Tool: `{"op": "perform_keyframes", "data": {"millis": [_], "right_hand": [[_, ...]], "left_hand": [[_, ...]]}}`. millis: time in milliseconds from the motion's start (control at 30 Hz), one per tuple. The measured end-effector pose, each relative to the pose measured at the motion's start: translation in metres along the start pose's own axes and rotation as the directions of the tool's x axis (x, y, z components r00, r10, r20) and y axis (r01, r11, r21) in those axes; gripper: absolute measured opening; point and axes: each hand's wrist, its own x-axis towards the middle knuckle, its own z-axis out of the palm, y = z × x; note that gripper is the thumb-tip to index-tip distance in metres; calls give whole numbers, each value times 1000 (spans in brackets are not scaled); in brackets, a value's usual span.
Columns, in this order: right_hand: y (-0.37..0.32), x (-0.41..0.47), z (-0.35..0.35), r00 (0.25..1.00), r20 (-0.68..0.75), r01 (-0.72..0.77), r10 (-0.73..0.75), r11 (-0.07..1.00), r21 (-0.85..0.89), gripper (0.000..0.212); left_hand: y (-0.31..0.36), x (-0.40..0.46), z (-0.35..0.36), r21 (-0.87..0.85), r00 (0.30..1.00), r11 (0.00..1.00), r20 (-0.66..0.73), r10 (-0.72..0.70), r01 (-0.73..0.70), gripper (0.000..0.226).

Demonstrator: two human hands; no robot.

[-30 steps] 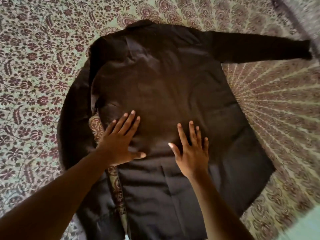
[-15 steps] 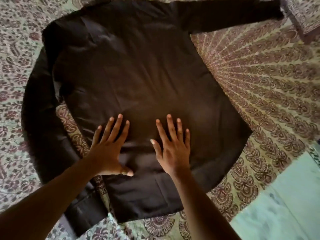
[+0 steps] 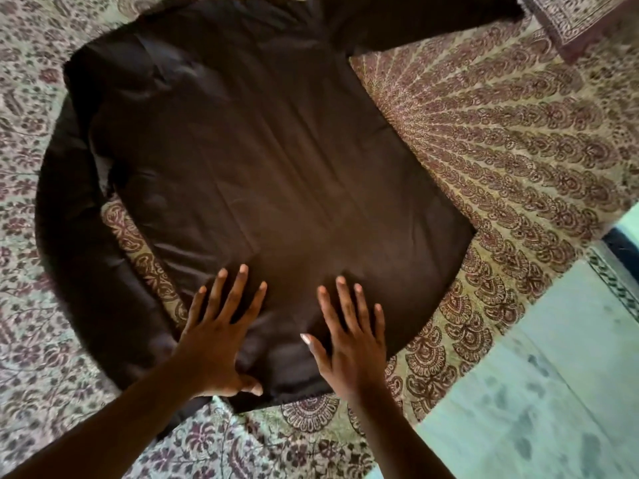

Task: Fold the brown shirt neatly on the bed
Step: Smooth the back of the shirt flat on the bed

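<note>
Shirt (image 3: 276, 174), seemingly soft, light and slippery, is being pressed flat on the bed (image 3: 518, 167) by left hand (image 3: 221, 340) and right hand (image 3: 349, 344), fingers spread, nothing gripped; sleeves and hem are judged best for lifting.

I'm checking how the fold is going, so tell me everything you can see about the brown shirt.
The brown shirt is dark, smooth woven-looking fabric, spread flat on the patterned bedspread. One sleeve stretches straight toward the top right; the other curves down along the left side. Light creases run down the body. Both hands, left and right, press flat with spread fingers near its lower hem. No fold is made yet.
</note>
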Motion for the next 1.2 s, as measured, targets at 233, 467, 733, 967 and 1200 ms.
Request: {"op": "perform_keyframes", "data": {"millis": [233,467,733,967,1200], "right_hand": [[25,-15,-28,909,-39,-411,415,908,75,92],[-79,228,-39,986,-166,68,-33,975,213,67],[13,261,-22,994,-108,9,-3,998,57,64],[171,127,-44,917,-57,-395,395,918,8,78],[88,204,-73,926,-291,-225,239,971,80,78]], "left_hand": [[22,-4,-13,-153,985,985,-137,-104,83,123],[-17,75,-48,-191,851,966,-464,-245,174,72],[-52,109,-21,-93,896,951,-317,-310,296,88],[-51,108,-47,-123,885,930,-286,-367,345,94],[-22,149,-69,-185,807,893,-383,-450,410,77]]}}
